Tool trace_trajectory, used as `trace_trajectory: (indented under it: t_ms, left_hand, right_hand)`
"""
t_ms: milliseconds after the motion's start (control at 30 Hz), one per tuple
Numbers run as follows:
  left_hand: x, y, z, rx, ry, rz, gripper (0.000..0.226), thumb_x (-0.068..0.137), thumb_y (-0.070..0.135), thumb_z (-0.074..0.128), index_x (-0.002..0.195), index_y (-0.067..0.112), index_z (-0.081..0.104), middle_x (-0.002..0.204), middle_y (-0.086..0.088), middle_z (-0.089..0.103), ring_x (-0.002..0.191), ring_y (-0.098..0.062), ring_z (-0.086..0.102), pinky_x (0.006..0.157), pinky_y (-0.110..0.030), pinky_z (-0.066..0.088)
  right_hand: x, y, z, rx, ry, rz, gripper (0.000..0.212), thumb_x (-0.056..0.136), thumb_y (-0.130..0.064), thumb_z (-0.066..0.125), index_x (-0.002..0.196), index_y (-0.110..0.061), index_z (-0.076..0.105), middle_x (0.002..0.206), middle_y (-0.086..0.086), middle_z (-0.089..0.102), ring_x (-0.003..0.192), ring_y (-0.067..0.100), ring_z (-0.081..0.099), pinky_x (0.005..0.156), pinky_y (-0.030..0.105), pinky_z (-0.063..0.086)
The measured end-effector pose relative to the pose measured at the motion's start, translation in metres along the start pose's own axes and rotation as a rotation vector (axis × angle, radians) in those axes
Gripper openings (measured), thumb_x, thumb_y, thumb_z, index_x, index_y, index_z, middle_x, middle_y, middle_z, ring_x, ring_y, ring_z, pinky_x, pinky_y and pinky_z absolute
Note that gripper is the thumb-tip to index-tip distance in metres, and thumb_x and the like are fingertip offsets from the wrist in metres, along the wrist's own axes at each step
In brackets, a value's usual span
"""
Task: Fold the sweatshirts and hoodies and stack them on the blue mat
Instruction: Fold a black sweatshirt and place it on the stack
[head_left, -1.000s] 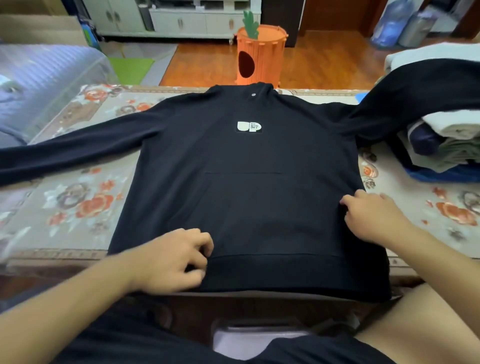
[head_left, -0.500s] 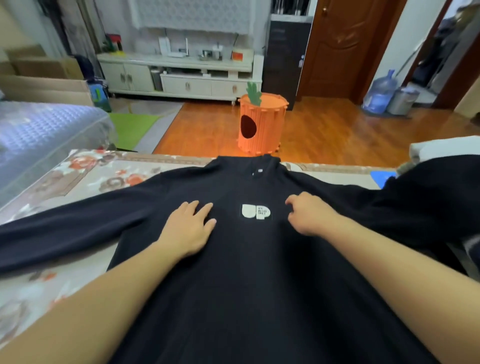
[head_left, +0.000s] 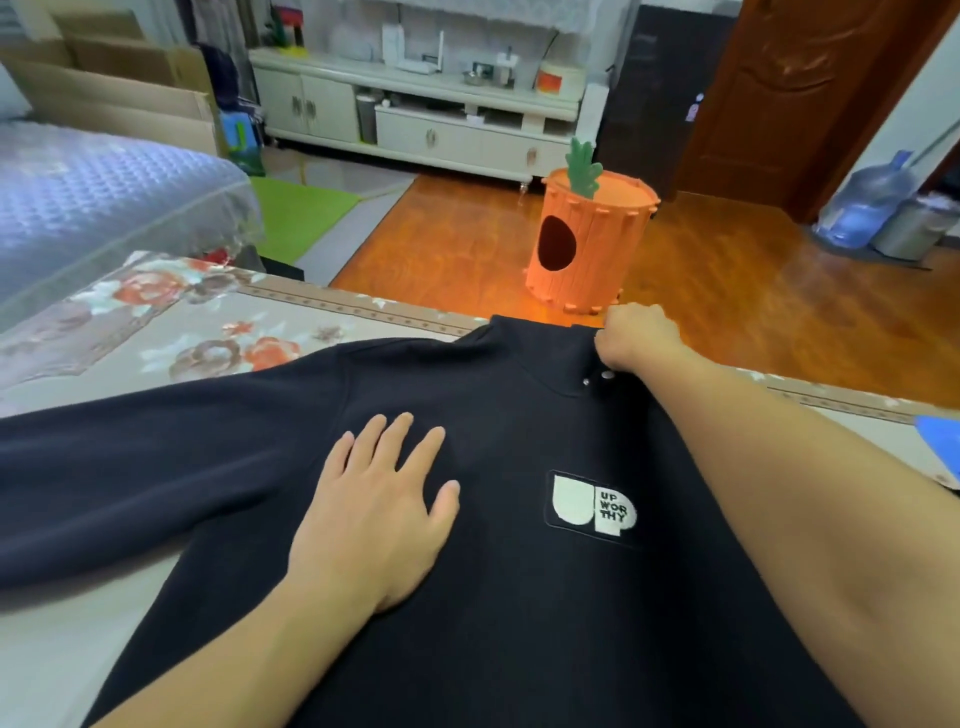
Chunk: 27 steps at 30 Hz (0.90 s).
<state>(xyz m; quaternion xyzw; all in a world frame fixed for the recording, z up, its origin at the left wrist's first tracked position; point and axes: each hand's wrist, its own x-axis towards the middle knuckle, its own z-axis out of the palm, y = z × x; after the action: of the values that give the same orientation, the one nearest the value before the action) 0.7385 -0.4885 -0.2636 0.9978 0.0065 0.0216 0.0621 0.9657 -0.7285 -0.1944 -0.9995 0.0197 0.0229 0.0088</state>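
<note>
A black sweatshirt (head_left: 519, 597) with a white chest logo (head_left: 592, 504) lies face up across the floral table (head_left: 171, 332). Its left sleeve stretches out to the left edge of view. My left hand (head_left: 379, 509) rests flat on the chest left of the logo, fingers spread. My right hand (head_left: 636, 340) is at the far edge of the collar, fingers curled closed on the collar fabric. A corner of the blue mat (head_left: 940, 439) shows at the right edge, past my right forearm.
Beyond the table's far edge are a wooden floor and an orange carrot-shaped bin (head_left: 587, 244). A bed with a blue cover (head_left: 104, 197) stands at the left. A white cabinet (head_left: 415, 114), a water jug (head_left: 867, 202) and a door are at the back.
My right hand has moved from beside the logo up to the collar and closed on it. My left hand stays flat on the chest. My head has leaned forward, so the stack at the right is out of view.
</note>
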Motion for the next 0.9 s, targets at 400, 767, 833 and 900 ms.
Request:
trace_trajectory:
  t_ms: [400, 767, 833, 900]
  left_hand:
    - [0.0, 0.001, -0.001, -0.023, 0.018, 0.015, 0.073, 0.091, 0.064, 0.004, 0.16, 0.038, 0.008, 0.169, 0.005, 0.005, 0.155, -0.018, -0.004, 0.126, -0.041, 0.0]
    - [0.0, 0.0, -0.001, -0.029, 0.033, 0.006, 0.073, 0.092, 0.064, 0.009, 0.159, 0.038, 0.019, 0.168, 0.004, 0.015, 0.156, -0.019, 0.004, 0.126, -0.042, 0.006]
    - [-0.001, 0.001, -0.002, -0.018, 0.033, 0.001, 0.074, 0.091, 0.064, 0.007, 0.159, 0.038, 0.016, 0.168, 0.005, 0.012, 0.156, -0.018, 0.002, 0.126, -0.041, 0.004]
    - [-0.002, 0.002, -0.002, -0.02, 0.027, -0.002, 0.074, 0.09, 0.064, 0.004, 0.16, 0.038, 0.011, 0.169, 0.006, 0.007, 0.155, -0.017, -0.001, 0.126, -0.04, 0.002]
  right_hand:
    - [0.058, 0.001, 0.007, 0.061, -0.194, 0.178, 0.039, 0.097, -0.006, 0.048, 0.135, 0.003, 0.051, 0.136, 0.023, 0.052, 0.126, 0.041, 0.049, 0.098, 0.045, 0.042]
    - [0.085, -0.002, 0.002, 0.873, 0.1, 0.334, 0.055, 0.067, -0.037, 0.076, 0.116, -0.013, 0.065, 0.117, 0.01, 0.065, 0.108, 0.035, 0.061, 0.091, 0.049, 0.052]
    - [0.046, -0.02, -0.036, 1.031, 0.228, 0.239, 0.03, 0.078, -0.031, 0.076, 0.102, -0.013, 0.07, 0.102, 0.005, 0.069, 0.095, 0.028, 0.066, 0.085, 0.041, 0.055]
    - [0.013, -0.028, -0.064, 1.093, 0.35, 0.107, 0.009, 0.085, -0.027, 0.073, 0.084, -0.018, 0.071, 0.089, 0.0, 0.069, 0.086, 0.019, 0.066, 0.077, 0.036, 0.056]
